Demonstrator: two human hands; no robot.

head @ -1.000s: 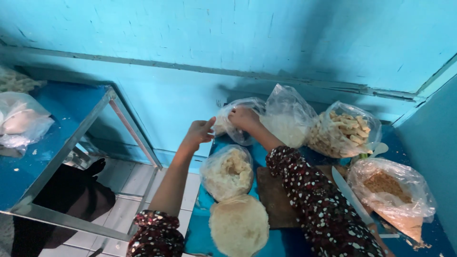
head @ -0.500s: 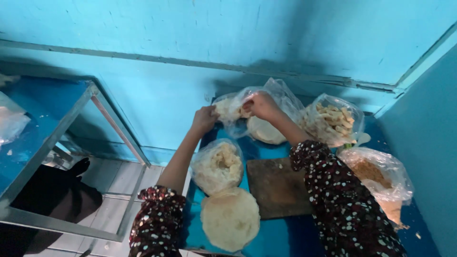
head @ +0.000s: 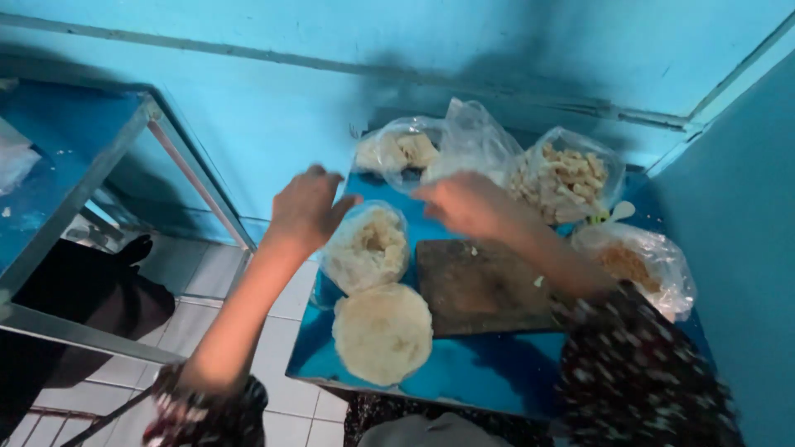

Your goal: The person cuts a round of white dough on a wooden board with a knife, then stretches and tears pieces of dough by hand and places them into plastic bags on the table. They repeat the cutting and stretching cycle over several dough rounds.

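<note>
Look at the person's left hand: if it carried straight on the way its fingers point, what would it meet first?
Probably the clear bag of pale pieces near the wall, beyond the left hand; motion blur leaves depth uncertain.

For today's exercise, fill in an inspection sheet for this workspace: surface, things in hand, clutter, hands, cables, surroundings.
Surface: small blue table, glossy.
Things in hand: open bag of pale crumbly food beside left hand; right hand blurred above the table, nothing gripped.
Clutter: round flat disc, dark wooden board, clear bags of snack pieces.
Cables: nothing seen.
Surroundings: blue wall, white tiled floor, metal-framed table.
</note>
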